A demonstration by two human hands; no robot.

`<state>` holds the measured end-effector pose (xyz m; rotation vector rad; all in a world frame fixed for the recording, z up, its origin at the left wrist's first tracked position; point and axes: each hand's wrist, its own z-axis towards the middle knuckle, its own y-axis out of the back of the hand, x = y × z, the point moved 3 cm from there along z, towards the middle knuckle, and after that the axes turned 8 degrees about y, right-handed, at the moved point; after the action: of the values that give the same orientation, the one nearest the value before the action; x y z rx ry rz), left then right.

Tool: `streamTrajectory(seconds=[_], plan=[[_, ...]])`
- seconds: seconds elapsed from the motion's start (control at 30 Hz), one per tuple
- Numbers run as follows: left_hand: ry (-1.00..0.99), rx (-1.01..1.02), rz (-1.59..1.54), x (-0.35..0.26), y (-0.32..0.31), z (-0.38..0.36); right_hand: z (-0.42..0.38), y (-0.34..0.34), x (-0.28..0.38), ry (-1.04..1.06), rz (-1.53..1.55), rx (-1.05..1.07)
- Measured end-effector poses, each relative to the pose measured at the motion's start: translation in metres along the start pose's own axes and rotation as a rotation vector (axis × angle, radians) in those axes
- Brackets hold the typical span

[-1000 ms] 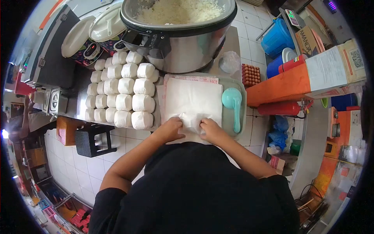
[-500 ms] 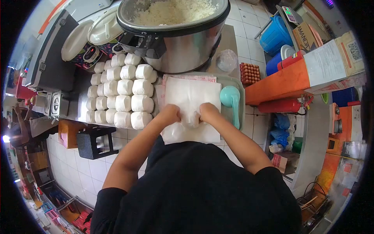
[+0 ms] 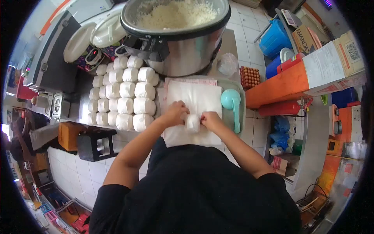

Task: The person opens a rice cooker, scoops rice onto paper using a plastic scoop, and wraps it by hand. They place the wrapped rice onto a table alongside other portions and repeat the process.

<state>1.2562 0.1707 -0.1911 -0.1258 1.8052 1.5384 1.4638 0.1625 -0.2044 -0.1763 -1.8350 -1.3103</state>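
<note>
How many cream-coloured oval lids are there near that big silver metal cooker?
2. The left cream-coloured oval lid is beside the dark grey box; the right lid is between it and the big silver metal cooker. The cooker may hide others.

Can read "AMANDA" on the cardboard box (image 3: 303,39) — and "RICE", in red, on the edge of the printed paper (image 3: 210,82); also see a QR code (image 3: 352,53) on the cream sheet (image 3: 353,68).
</note>
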Motion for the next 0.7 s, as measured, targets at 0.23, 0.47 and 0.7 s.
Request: streamTrajectory(seconds=[0.23,0.47,0.7], plan=[[0.365,0.263,-0.966,-0.048,-0.003,-0.034,-0.022,0.045,0.048,-0.254,0.528,-0.067],[0.483,-0.060,-0.932,-0.055,0.023,-0.057,0.006,0.049,0.129,-0.236,0.438,-0.141],[-0.278,-0.495,-0.638,-0.022,0.131,-0.087,0.047,0.052,0.229,0.020,0.795,0.197]])
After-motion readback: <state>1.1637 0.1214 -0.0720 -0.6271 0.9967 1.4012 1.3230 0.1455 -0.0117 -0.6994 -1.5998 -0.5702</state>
